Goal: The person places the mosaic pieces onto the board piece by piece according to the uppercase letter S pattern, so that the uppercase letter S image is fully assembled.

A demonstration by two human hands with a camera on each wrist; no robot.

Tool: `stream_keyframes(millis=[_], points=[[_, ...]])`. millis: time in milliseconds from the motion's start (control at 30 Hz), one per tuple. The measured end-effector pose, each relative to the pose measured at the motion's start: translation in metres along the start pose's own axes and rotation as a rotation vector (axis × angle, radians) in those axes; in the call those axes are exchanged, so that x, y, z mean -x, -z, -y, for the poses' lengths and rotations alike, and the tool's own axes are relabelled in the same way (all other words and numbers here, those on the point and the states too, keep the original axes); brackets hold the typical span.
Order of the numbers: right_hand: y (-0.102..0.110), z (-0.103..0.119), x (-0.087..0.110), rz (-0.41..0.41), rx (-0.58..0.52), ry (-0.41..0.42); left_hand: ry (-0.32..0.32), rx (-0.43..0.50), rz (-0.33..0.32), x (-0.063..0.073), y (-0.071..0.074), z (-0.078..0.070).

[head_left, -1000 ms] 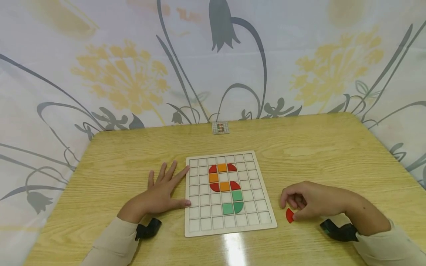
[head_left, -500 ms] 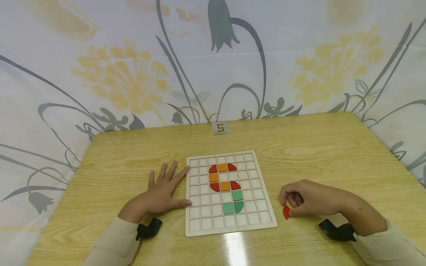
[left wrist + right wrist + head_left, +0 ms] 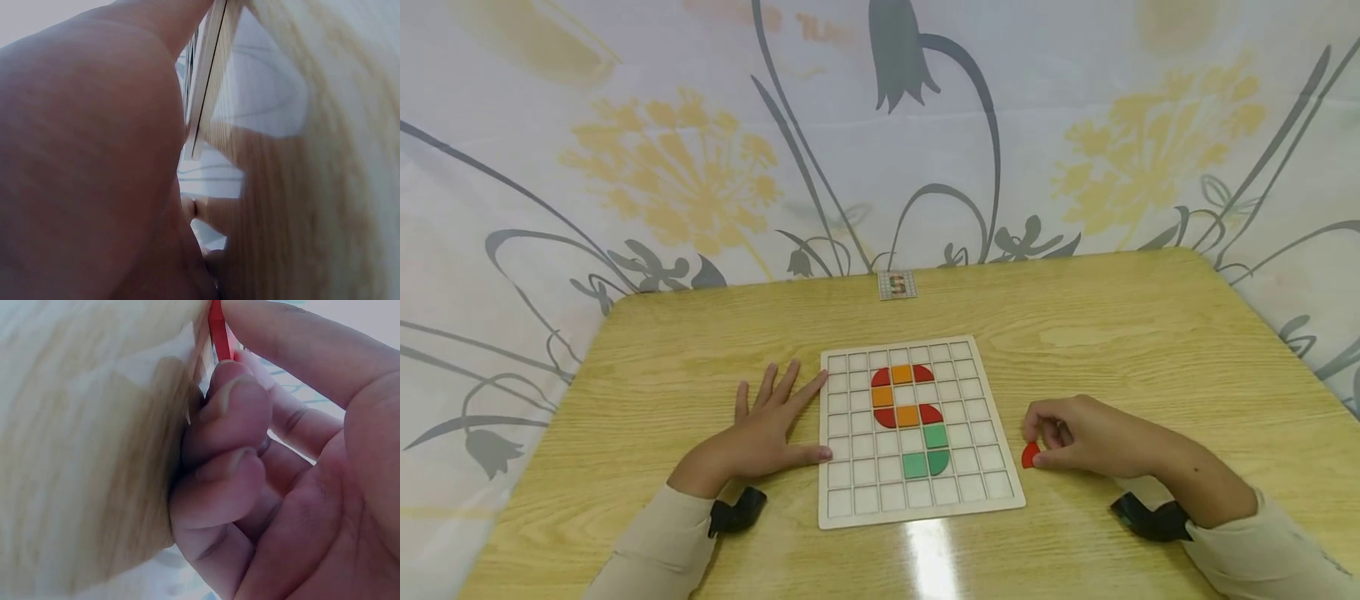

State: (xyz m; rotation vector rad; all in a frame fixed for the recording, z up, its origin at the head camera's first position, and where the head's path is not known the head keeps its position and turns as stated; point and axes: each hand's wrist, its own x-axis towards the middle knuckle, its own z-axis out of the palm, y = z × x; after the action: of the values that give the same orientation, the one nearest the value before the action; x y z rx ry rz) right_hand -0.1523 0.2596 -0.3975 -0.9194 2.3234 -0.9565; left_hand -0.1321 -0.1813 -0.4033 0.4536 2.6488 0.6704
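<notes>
A square wooden grid board (image 3: 865, 472) lies on the table, with red, orange and green tiles set into cells in an S-like curve. My left hand (image 3: 752, 442) lies spread beside its left side, thumb and index fingertip at the edge. To the right of the board my right hand (image 3: 1090, 437) pinches a red quarter-circle tile (image 3: 1031, 456) between thumb and index finger. In the right wrist view the red tile (image 3: 220, 337) shows edge-on under the thumb, close to the tabletop, with the other fingers curled. The left wrist view shows the board's edge (image 3: 205, 81) beyond the hand.
A small pattern card (image 3: 898, 285) printed with a similar S figure lies at the table's back edge. Behind the wooden table (image 3: 1112, 333) hangs a flower-printed cloth (image 3: 820, 167). Each wrist bears a black device (image 3: 1152, 517).
My right hand has moved slightly left and away from me, bringing the red tile closer to the board's right edge. The left hand has kept its place.
</notes>
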Motion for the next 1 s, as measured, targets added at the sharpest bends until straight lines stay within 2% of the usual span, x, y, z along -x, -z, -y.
stream_keyframes(millis=[300,633,1000], points=[[0.0003,0.0018,-0.0004,0.010,-0.035,-0.011,-0.001,0.000,-0.001,-0.0003,-0.0001,0.0016],[-0.0019,0.0055,-0.0019,-0.033,-0.002,-0.015,-0.004,0.001,0.000,-0.0011,-0.0004,0.0014],[-0.0015,0.0058,-0.0021,-0.031,-0.019,-0.016,0.002,0.001,0.004,-0.0008,0.0002,0.0003]])
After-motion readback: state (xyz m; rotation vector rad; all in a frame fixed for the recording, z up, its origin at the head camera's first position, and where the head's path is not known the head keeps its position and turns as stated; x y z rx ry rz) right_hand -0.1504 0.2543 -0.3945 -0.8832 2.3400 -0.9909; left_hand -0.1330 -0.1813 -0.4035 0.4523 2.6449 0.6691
